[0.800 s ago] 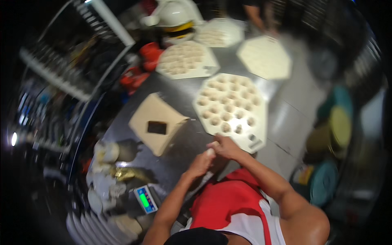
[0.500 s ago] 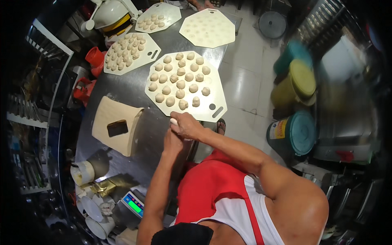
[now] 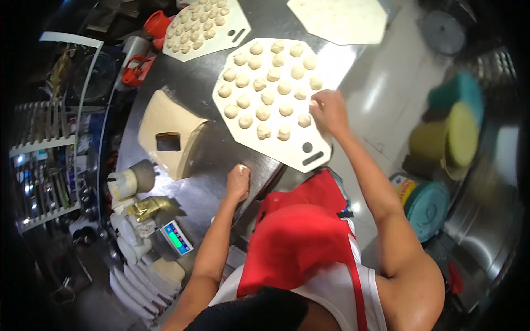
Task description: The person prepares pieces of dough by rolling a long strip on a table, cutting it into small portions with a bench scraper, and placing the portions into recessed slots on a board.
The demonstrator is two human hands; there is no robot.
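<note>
My apron (image 3: 295,231): plain red
My shirt (image 3: 369,280): white
My dough balls (image 3: 284,87): pale cream
My board (image 3: 277,147): off-white
Desk (image 3: 210,157): dark grey
Dough sheet (image 3: 167,118): tan
Scale display (image 3: 175,238): lit green

The right hand (image 3: 329,112) has parted from the left hand (image 3: 238,183), reaching the white board's (image 3: 282,150) right edge.

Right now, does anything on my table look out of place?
Yes: what looks like a smartphone lies on the folded beige sheet, odd so near the dough balls. The octagonal board overhangs the steel table, maybe precariously.
</note>
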